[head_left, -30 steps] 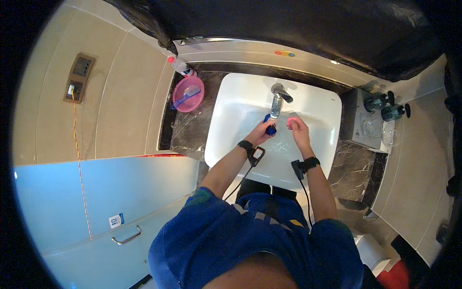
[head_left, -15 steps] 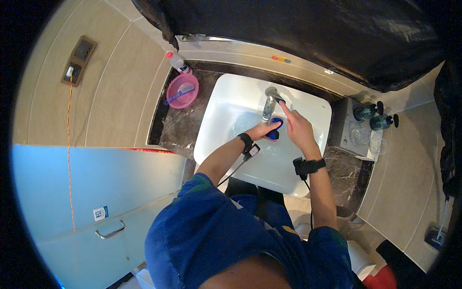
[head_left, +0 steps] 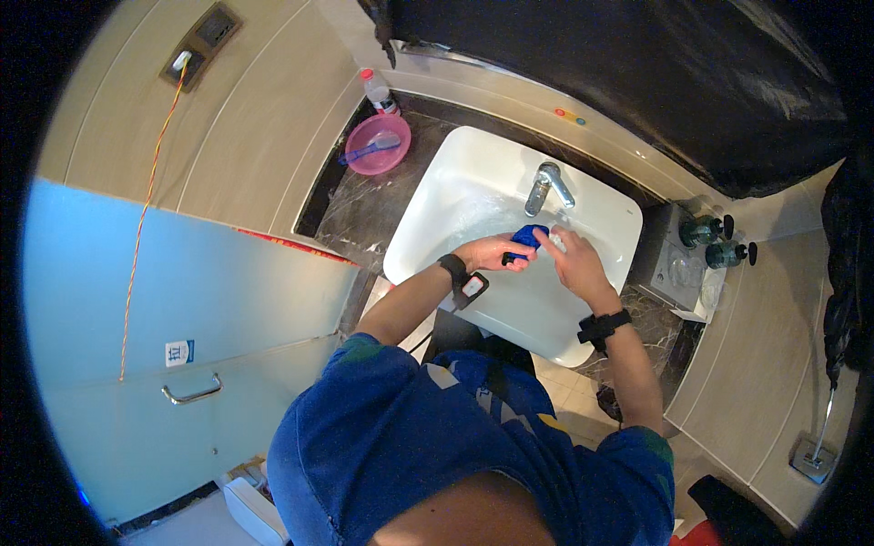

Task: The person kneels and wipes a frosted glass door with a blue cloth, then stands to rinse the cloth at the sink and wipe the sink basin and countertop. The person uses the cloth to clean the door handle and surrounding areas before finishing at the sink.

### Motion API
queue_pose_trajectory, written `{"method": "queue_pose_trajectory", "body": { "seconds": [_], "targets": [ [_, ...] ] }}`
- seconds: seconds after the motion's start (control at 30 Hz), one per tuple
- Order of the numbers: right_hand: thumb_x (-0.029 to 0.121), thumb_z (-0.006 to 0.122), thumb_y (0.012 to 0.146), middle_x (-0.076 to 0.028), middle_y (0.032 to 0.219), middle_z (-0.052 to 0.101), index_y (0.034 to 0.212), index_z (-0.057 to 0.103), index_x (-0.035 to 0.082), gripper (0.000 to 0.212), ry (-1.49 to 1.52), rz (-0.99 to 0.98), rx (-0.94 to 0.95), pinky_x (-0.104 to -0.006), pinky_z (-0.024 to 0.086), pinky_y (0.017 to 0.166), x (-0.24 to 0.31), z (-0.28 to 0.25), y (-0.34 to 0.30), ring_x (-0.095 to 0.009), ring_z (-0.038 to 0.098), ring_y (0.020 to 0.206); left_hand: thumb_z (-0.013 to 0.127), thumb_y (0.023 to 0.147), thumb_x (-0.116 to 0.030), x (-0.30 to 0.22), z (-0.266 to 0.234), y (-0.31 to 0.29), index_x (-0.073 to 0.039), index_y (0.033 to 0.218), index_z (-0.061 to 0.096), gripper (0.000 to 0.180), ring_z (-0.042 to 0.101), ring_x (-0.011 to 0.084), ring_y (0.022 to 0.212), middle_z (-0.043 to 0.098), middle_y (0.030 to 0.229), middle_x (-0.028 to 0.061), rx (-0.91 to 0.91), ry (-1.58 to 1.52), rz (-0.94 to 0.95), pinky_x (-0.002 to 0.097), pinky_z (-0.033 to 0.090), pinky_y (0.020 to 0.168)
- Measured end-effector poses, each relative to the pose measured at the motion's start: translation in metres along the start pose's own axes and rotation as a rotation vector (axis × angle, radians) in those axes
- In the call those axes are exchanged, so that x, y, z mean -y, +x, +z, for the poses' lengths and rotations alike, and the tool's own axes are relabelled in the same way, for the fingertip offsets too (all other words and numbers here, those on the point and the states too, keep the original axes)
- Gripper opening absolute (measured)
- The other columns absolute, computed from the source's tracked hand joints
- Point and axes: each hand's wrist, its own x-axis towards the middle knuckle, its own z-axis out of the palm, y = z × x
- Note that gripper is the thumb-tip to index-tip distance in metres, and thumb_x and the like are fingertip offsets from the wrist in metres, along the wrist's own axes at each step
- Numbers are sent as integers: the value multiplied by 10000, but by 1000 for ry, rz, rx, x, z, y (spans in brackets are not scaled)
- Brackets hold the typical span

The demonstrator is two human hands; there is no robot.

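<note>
Over the white washbasin [head_left: 510, 314], my left hand [head_left: 490, 252] is closed round a small blue and black thing [head_left: 527, 237]. Its exact kind does not show. My right hand [head_left: 580, 266] is just to the right, its index finger stretched to the blue side of that thing and touching or nearly touching it. The other right fingers are partly bent, and I see nothing held in them. Behind both hands stands the chrome faucet [head_left: 544, 182], its lever pointing toward the right. Water glistens in the left part of the basin.
On the dark stone counter [head_left: 353, 205] at left are a pink bowl [head_left: 364, 164] with a blue-handled brush [head_left: 381, 145] and a plastic bottle [head_left: 379, 94]. A grey box [head_left: 663, 255] and two pump bottles [head_left: 701, 230] stand at right. A frosted glass door [head_left: 200, 282] is at left.
My right hand has left the faucet lever and come down to the blue and black thing. My left hand still holds it, now tilted differently. The whole view has turned a little.
</note>
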Motion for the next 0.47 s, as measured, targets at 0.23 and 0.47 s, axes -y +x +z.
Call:
{"method": "queue_pose_trajectory", "body": {
  "seconds": [0.23,0.47],
  "targets": [
    [130,537,799,-151,1139,523,1355,432,102,567,-85,-233,60,-376,492,779,11,-1,11,-266,572,918,637,836,-64,1,26,1,-88,739,479,186,376,71,518,402,603,-29,171,368,-142,221,281,472],
    [187,568,781,-219,1094,604,1204,478,-53,495,-5,186,823,-320,500,778,22,8,32,-283,603,1025,664,788,-130,22,-16,25,-57,1006,453,312,478,144,543,501,618,12,-63,1004,68,290,389,547]
  ]
}}
